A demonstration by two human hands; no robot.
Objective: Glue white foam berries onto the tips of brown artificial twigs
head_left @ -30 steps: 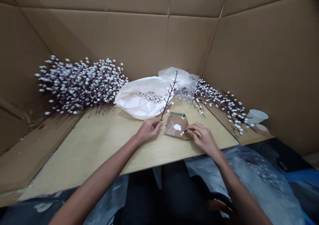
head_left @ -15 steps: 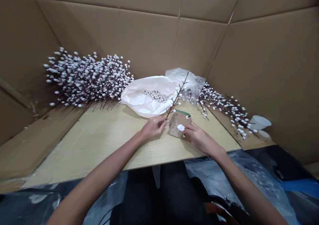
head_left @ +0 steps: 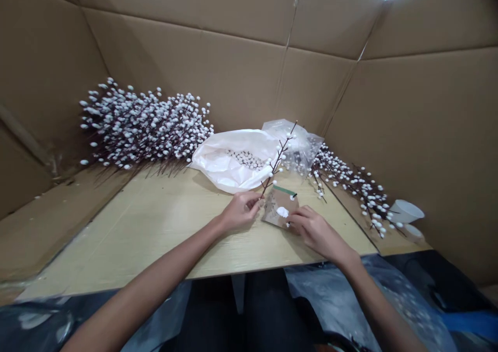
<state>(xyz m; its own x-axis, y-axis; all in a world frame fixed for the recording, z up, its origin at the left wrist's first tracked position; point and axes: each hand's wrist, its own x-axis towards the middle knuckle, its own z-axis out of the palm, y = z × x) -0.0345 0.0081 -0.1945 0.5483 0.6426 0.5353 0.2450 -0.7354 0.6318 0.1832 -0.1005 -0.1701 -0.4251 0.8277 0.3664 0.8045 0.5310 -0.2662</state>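
Observation:
My left hand [head_left: 241, 210] pinches the lower end of a brown artificial berry stem [head_left: 277, 164], which slants up and away to the right with white berries on some of its twigs. To its right, a small cardboard piece [head_left: 272, 216] lies on the table, bearing a white paste-like blob [head_left: 282, 212] and a green strip along its far edge. My right hand [head_left: 316, 231] is over the cardboard's right side, fingertips pressed together beside the blob. Whatever is between them is too small to make out. A small white berry with a dark tip [head_left: 292, 197] rests at the cardboard's far right corner.
Behind the hands lies an open white bag [head_left: 212, 157] of loose white berries [head_left: 248, 159]. A clear plastic bag [head_left: 298, 140] is beside it. Bundles of finished-looking berry stems lie left [head_left: 143, 126] and right [head_left: 350, 180]. A white cup [head_left: 406, 211] stands far right. Cardboard walls [head_left: 233, 66] enclose the table.
The camera view has tilted up, so everything sits lower in the picture. Both hands keep nearly the same places, the left still on the stem and the right at the cardboard.

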